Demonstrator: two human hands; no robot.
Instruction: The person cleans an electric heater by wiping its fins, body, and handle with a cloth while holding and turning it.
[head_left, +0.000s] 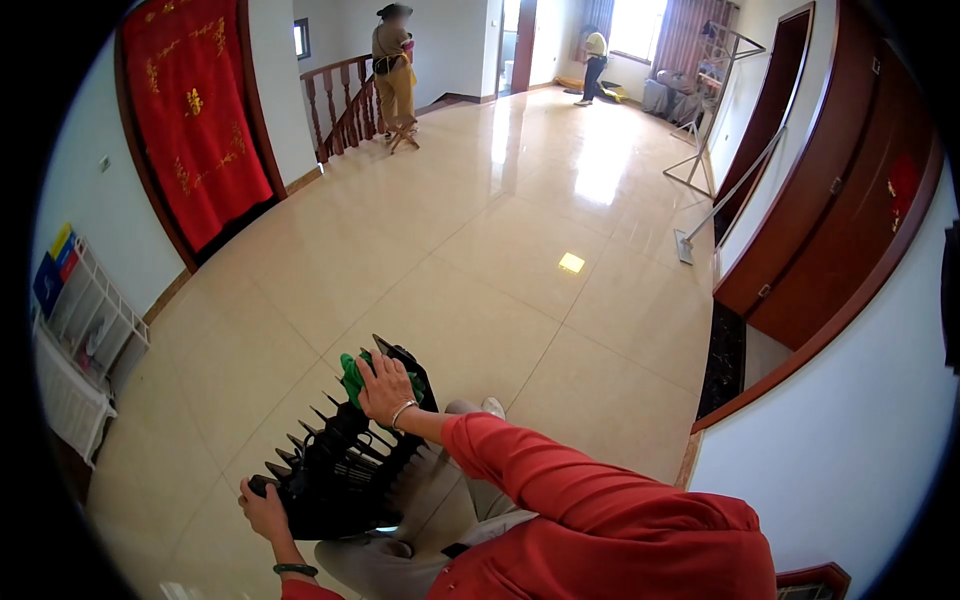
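A black slatted object [335, 450] with a row of pointed fins lies across my lap, tilted. My left hand [265, 510] grips its lower left end, fingers wrapped round the edge. At the upper right end, my right hand [385, 388] presses a green cloth [352, 378] against the black surface; its fingers rest over the cloth, which shows on both sides of the hand. The far underside of the object is hidden.
Two people, one by the wooden railing [345, 105] and one near the window, stand far off. A flat mop [684, 246] leans at the right wall near a metal rack [712, 120]. A white wire shelf [95, 310] stands at left.
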